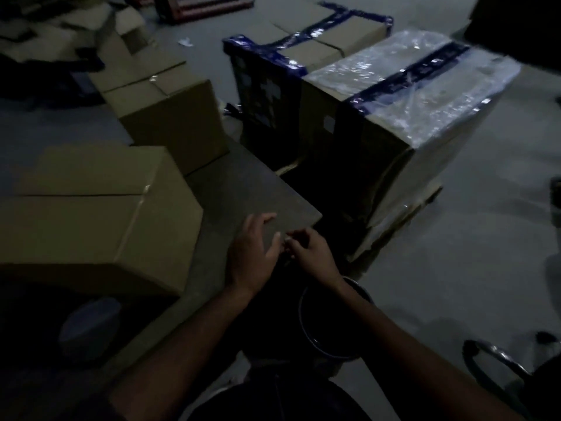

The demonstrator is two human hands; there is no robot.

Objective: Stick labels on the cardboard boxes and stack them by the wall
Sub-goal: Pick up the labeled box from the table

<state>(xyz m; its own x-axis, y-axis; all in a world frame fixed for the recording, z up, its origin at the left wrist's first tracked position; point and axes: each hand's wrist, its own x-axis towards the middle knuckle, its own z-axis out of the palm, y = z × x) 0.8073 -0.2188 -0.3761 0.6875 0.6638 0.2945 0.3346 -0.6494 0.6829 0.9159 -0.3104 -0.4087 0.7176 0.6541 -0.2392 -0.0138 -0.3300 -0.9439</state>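
The left hand (253,253) hovers loosely spread over a flat grey board (243,189); the right hand (306,252) pinches something tiny, perhaps a label; in this dimness it could fold or stick crooked; the nearest cardboard box (91,214) sits left.

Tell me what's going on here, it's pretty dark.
A person stands over a low surface with plain cardboard boxes on it. The left hand and right hand meet at the surface's near edge, seemingly working something small between the fingertips; it is too dim to identify. Taped, plastic-wrapped boxes sit on the floor beyond.
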